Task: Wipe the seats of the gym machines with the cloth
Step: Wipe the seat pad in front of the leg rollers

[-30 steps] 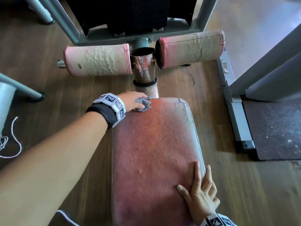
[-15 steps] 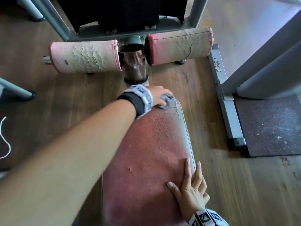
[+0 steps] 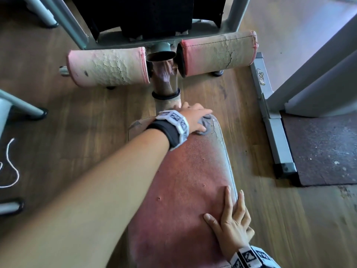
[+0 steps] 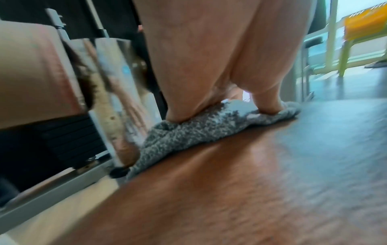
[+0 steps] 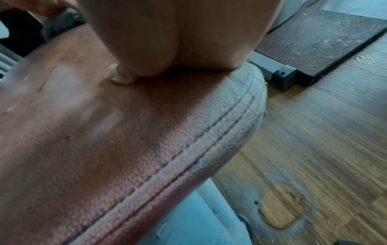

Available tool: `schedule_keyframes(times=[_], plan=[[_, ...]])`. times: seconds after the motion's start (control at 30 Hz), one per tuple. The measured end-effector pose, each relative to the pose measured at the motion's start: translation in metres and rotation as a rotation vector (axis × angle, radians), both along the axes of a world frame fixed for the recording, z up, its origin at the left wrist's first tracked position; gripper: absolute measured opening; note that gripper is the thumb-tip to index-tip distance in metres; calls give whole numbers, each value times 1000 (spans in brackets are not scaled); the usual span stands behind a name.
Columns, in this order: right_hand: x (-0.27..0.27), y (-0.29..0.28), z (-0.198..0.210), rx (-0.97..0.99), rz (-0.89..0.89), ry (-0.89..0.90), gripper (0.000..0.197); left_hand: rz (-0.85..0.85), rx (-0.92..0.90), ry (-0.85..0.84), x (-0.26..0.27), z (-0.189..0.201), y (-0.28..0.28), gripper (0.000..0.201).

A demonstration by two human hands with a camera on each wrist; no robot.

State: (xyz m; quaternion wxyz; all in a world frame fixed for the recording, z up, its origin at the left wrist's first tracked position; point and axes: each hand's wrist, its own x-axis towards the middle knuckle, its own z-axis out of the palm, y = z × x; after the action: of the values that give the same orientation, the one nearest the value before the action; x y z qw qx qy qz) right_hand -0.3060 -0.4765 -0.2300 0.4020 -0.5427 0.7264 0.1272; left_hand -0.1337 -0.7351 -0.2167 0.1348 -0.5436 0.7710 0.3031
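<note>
The worn red seat (image 3: 189,180) runs from the bottom of the head view toward the machine. My left hand (image 3: 195,117) lies over a grey cloth (image 3: 205,123) at the seat's far right corner, where the cover is cracked. In the left wrist view its fingers (image 4: 178,114) press the bunched cloth (image 4: 199,131) down onto the seat (image 4: 251,182). My right hand (image 3: 231,223) rests flat on the seat's near right edge with the fingers straight. The right wrist view shows that hand (image 5: 167,41) on the stitched seat edge (image 5: 188,149).
Two cracked pink roller pads (image 3: 108,68) (image 3: 218,53) flank a steel post (image 3: 164,78) just beyond the seat. A grey frame rail (image 3: 274,120) and a black rubber mat (image 3: 324,147) lie on the wooden floor at right. A white cord (image 3: 11,165) and grey machine legs (image 3: 23,107) are at left.
My left hand has slid the cloth along the seat's far edge from the left corner to the right corner. The right hand has stayed flat on the near right edge.
</note>
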Motion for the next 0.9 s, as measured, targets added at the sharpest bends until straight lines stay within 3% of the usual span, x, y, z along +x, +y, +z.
schedule_keyframes(times=[0.1, 0.2, 0.33, 0.47, 0.67, 0.9], plan=[[0, 0, 0, -2, -7, 7, 93, -47, -37, -12, -5, 0, 0, 62], [1, 0, 0, 0, -13, 12, 93, 18, -13, 56, 33, -1, -8, 61], [0, 1, 0, -3, -31, 1, 92, 250, -16, 119, 102, 2, 13, 56], [0, 2, -1, -17, -51, 3, 91, 602, -42, 264, 150, -17, 65, 58], [1, 3, -4, -54, -78, -19, 91, 1007, -135, 579, 125, -40, 158, 79], [1, 3, -10, -81, -80, 18, 93, 987, -353, 359, 86, -41, 271, 84]])
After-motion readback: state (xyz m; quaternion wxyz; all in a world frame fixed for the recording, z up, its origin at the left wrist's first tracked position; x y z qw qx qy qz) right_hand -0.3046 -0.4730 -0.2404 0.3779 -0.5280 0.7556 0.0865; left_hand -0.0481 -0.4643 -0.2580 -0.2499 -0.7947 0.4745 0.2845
